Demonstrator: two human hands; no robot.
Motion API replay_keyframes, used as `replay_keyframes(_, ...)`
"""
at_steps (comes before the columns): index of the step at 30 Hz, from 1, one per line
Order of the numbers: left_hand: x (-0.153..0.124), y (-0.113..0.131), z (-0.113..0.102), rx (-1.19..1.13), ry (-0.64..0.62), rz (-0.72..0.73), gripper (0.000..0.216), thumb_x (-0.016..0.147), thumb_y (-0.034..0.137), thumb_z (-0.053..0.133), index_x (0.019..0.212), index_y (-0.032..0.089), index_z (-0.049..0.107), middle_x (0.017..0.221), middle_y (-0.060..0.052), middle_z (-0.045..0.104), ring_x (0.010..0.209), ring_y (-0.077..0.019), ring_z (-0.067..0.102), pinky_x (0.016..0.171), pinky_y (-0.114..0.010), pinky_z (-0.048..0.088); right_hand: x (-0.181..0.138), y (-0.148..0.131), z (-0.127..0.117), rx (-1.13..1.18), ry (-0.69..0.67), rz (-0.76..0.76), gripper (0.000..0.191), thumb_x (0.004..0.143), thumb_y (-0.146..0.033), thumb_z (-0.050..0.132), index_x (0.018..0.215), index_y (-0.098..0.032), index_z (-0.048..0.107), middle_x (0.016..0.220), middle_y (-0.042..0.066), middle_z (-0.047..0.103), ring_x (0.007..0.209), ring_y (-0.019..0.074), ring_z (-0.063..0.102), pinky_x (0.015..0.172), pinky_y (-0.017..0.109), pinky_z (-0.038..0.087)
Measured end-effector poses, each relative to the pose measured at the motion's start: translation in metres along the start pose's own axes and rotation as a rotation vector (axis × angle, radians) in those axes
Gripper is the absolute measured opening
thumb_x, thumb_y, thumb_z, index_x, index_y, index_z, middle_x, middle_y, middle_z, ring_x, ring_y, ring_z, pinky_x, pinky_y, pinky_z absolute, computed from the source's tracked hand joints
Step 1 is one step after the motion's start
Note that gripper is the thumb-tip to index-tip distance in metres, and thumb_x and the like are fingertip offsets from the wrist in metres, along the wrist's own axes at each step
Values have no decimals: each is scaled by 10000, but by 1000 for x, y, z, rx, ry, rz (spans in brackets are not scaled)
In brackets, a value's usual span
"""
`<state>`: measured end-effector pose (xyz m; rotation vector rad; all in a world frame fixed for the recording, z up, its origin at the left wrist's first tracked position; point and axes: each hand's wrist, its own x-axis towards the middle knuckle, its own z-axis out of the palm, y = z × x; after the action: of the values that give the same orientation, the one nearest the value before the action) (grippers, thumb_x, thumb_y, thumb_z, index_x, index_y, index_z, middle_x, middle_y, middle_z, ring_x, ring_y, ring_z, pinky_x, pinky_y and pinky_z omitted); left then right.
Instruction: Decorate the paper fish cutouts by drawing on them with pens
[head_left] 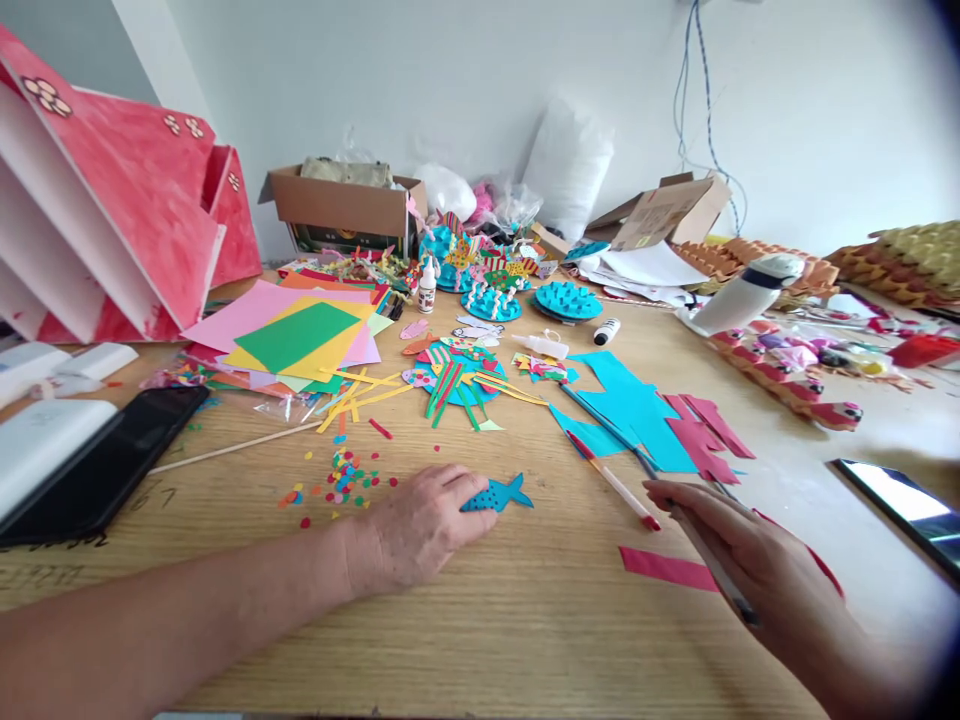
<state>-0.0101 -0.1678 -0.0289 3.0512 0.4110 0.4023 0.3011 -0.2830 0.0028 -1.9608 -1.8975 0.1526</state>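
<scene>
My left hand [431,515] lies on the wooden table with its fingers closed on a small blue paper fish [495,494] marked with dark dots; the fish's tail points right. At the right, my right hand [757,555] pinches a slim grey pen [712,565] that slants across the fingers. A red curved edge shows beneath this hand; I cannot make out what it belongs to. Just left of it lies a clear pen with red ends [613,483], and a dark pink paper strip [667,568] is below that. Loose coloured paper dots [349,475] are scattered beyond my left wrist.
Blue paper cutouts [630,410] and pink scraps [701,435] lie ahead of my right hand. Coloured sheets [300,335] are stacked at left, near a black phone [112,460]. Glue bottles [426,287] and decorated blue discs [566,300] stand farther back. Another phone [900,510] lies right.
</scene>
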Motion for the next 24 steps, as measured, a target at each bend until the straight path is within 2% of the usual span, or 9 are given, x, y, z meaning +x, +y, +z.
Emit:
replay_keyframes(4,0,0,1,6,15,2,255,885,140,439,1057,202,616,1112,-96,536,977,-214,504,872,-343,434,16,15,-1,-58,-53,3,345,865,-355,401,1046,-238,670,1028,78,714,886,252,682,737,328,540)
replay_keyframes(8,-1,0,2,15,34,11,257,880,133,446,1052,209,621,1113,-99,538,999,-212,500,877,-336,431,29,24,1,-136,-106,-25,382,879,-262,344,1081,-211,664,1047,76,708,881,239,682,731,333,539)
replay_keyframes(15,0,-1,2,25,47,24,265,878,160,436,1068,205,614,1089,-108,539,959,-221,500,851,-342,440,47,20,12,-291,-199,-86,438,869,-151,270,1031,-164,677,1038,124,690,847,232,681,719,340,525)
replay_keyframes(19,0,0,1,21,28,11,271,887,160,417,1067,210,614,1098,-100,532,965,-216,494,865,-339,432,51,14,18,-379,-236,-132,386,880,-156,306,953,-189,684,952,115,676,794,220,665,686,320,509)
replay_keyframes(24,0,0,2,9,15,3,270,889,159,419,1077,213,605,1082,-91,529,967,-208,486,882,-327,424,50,12,22,-424,-225,-92,320,908,-242,369,950,-205,683,955,109,664,808,228,654,664,316,501)
